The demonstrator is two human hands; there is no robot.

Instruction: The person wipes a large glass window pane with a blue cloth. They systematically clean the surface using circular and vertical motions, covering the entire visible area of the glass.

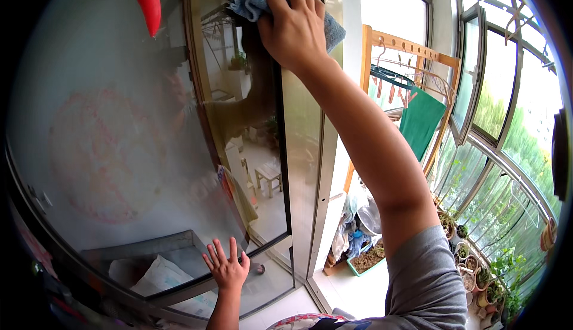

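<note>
My right hand (295, 27) is raised high and presses a folded blue-grey towel cloth (335, 32) against the upper part of a glass door, over its metal frame (304, 151). Fingers lie spread over the cloth, and part of it is hidden beneath them. Lower down, my left hand (227, 263) holds nothing; its fingers are apart near the lower rail of the door (188, 287). Whether it touches the glass I cannot tell. A red chili-pepper ornament (148, 9) hangs at the upper left. On the glass pane (112, 61) is a faint reddish round mark (105, 155).
To the right stands a wooden rack (366, 52) with hangers, clothes pegs and a green cloth (421, 121). A green planter of soil (365, 263) sits on the floor by bagged items. Several potted plants (485, 285) line the window side, where a casement window (468, 70) stands ajar.
</note>
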